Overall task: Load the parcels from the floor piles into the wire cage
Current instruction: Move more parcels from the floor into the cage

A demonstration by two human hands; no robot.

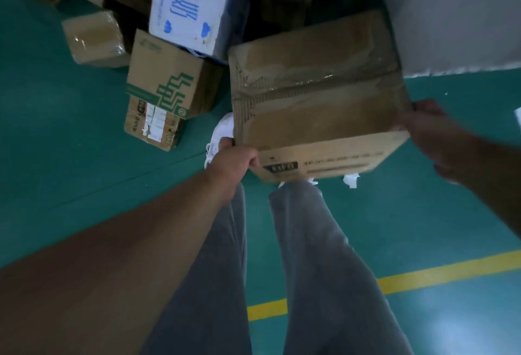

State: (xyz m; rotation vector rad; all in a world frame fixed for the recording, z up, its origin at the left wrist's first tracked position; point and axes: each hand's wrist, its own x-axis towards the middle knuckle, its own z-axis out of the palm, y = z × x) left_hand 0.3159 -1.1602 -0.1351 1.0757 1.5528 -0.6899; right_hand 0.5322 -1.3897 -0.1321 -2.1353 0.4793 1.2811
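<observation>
The green floor (70,157) fills most of what we see, with a pale grey wall (451,16) rising at the upper right. In front of the person's legs is the parcel in hand, a worn brown carton (315,95) with tape across its top, held clear of the ground. Beyond it lies a pile: a tall white carton (189,5) with blue print, a green-printed box (166,78) stacked on a labelled box (152,126), and a small taped box (94,37) off to the left (more brown cartons crowd the top left corner, too dim to count). The left hand (234,161) curls its fingers round the carton's near left corner. The right hand (428,129) clasps the near right corner, blurred, though we make out fingers hooked over the top edge. The wire cage is nowhere in view, so we cannot say how much is loaded. We judge this one parcel picked up but not yet delivered, with at least four more waiting on the floor.
</observation>
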